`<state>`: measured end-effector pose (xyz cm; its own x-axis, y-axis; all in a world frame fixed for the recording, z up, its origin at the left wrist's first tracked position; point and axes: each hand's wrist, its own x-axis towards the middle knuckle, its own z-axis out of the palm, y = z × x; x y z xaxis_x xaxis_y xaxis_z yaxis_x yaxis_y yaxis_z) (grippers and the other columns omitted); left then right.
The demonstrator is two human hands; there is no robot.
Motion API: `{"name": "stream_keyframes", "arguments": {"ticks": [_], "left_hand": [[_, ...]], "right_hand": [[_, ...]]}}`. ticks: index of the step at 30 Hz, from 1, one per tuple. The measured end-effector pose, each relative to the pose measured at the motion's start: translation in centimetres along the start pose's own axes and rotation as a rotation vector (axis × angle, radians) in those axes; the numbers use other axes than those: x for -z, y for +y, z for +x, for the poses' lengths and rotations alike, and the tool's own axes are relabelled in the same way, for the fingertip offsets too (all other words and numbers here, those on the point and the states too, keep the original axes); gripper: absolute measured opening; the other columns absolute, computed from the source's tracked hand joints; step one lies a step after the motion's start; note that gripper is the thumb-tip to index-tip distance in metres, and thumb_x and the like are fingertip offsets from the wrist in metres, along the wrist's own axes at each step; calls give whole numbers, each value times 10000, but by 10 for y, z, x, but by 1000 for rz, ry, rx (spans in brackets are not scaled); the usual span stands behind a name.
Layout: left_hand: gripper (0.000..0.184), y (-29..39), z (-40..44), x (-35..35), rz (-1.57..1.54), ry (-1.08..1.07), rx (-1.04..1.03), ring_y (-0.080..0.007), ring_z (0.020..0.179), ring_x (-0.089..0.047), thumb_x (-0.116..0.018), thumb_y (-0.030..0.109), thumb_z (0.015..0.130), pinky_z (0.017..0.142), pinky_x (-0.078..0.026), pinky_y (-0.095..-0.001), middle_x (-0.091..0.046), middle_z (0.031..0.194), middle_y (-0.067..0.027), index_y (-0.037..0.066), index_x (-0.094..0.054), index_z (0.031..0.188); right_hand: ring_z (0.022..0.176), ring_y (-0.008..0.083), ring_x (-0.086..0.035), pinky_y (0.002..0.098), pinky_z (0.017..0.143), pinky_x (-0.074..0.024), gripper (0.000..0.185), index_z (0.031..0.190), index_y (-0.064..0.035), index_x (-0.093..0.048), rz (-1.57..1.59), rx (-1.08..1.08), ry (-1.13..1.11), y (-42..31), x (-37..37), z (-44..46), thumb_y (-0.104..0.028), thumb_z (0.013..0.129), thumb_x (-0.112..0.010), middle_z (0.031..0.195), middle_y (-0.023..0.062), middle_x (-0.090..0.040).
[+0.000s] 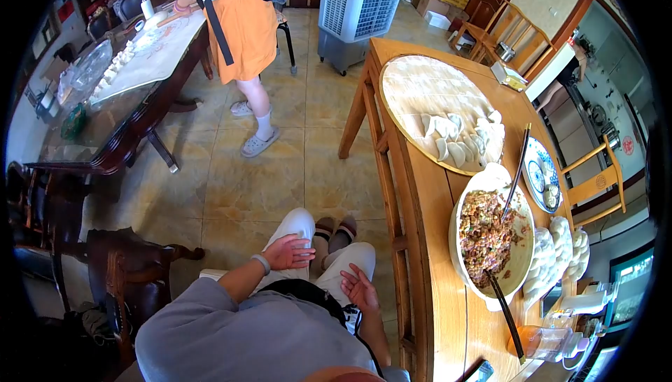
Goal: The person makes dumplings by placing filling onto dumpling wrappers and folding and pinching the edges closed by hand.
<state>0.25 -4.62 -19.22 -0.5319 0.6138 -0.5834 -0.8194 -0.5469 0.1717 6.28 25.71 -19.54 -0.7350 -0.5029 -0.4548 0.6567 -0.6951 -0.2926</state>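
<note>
My left hand (288, 252) rests palm up over my left thigh, fingers spread and holding nothing. Above my other thigh, my right hand (360, 288) is also palm up with loosely parted fingers and nothing in it. To the right, on the wooden table (448, 242), stands a white oval bowl (456, 270) of minced filling (481, 231) with two pairs of dark chopsticks (509, 320) in it. Beyond it lies a round floured board (428, 81) with several folded dumplings (455, 137) at its near end.
A blue-patterned plate (537, 165), bagged white items (549, 263), a bottle (546, 343) and a phone (477, 371) share the right table. A person in orange shorts (241, 32) works at the dark left table (119, 130). An air cooler (357, 14) stands ahead; another person (565, 74) is far right.
</note>
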Motion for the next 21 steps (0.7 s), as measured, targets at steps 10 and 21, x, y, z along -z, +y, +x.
{"name": "stream_keyframes", "arguments": {"ticks": [10, 21], "left_hand": [[461, 1, 2, 5, 3, -48, 5, -310, 1201, -428, -438, 423, 893, 962, -377, -446, -448, 1295, -177, 110, -451, 1230], [460, -2, 2, 2, -8, -16, 0, -323, 1200, -426, -446, 414, 890, 961, -382, -448, -425, 1306, -196, 108, -437, 1234]], "right_hand": [[913, 252, -590, 377, 858, -463, 421, 1305, -102, -370, 39, 3, 12, -2, -3, 1, -287, 932, -430, 1162, 200, -541], [917, 245, -600, 372, 861, -465, 431, 1320, -109, -359, 58, 14, -30, 0, 2, 0, -283, 930, -424, 1171, 194, -543]]}}
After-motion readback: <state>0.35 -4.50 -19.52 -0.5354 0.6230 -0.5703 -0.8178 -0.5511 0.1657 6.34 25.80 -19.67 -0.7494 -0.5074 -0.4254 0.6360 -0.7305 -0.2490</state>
